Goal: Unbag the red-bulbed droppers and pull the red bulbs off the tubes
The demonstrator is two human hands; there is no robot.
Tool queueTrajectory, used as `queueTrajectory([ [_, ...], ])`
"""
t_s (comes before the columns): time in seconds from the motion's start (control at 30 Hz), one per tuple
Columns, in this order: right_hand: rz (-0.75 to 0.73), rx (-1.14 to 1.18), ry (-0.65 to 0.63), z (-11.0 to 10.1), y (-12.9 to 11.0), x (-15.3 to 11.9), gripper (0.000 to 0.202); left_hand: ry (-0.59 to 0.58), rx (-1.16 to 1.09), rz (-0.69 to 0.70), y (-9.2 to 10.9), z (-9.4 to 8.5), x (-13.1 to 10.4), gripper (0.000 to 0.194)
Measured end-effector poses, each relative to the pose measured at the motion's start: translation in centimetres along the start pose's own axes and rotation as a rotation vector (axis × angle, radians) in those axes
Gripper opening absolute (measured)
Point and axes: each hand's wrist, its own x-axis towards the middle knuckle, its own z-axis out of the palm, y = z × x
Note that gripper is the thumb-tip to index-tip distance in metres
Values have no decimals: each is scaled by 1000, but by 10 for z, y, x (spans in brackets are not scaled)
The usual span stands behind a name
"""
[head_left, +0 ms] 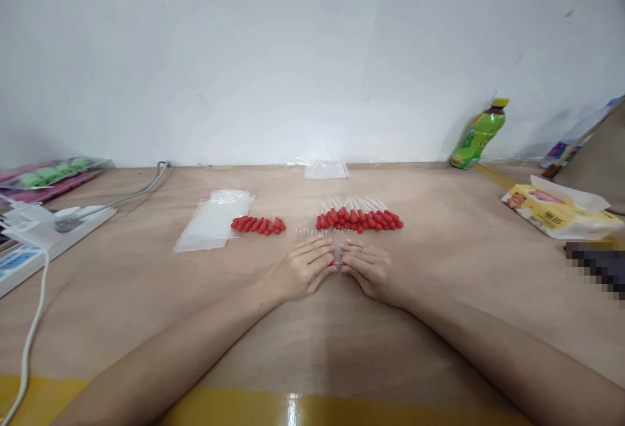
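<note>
My left hand (307, 263) is closed, its thumb and fingertips pinching a red rubber bulb (333, 263) that mostly stays hidden. Facing it, nearly touching, my right hand (368, 268) pinches what looks like a thin clear glass tube. More clear glass tubes (305, 234) lie in a row beneath and just beyond both hands. To the left is a small pile of loose red rubber bulbs (258, 225). Behind my right hand lies a heap of droppers (361, 217), red bulbs toward me and clear tips pointing away.
Clear zip bags (208, 221) lie left of the bulbs, and another bag (326, 170) rests by the wall. A power strip (63, 240) with cables is at left. On the right are a green drink bottle (481, 134), a yellow tissue pack (556, 211) and a dark blurred object (598, 266).
</note>
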Motion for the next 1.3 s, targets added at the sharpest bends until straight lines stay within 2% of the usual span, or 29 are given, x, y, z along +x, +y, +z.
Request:
queueTrajectory([
  [0.17,-17,-26,-41,-5,-2,2,13,-4,-21,-16,0,-1,-1,14],
  [0.43,-110,-86,33,-10,-2,0,16,-13,-32,-16,0,-5,-2,14],
  [0.73,-137,-85,-2,-15,0,-9,20,-28,-34,1,3,-5,-4,14],
  [0.8,-129,-81,20,-21,3,-10,20,-1,-36,-8,-1,-6,-8,13],
  [0.9,-13,-116,99,-33,14,-11,20,87,0,-161,-17,-18,-15,13],
  [1.0,168,-234,94,-41,26,-12,18,81,110,-443,-42,-39,-18,17],
  [1.07,241,-317,49,-43,29,-13,18,48,184,-620,-60,-53,-19,21],
  [1.17,297,-371,7,-41,29,-14,19,-41,251,-749,-82,-70,-21,26],
  [1.3,325,-367,-8,-40,27,-16,18,-209,279,-913,-96,-80,-29,28],
])
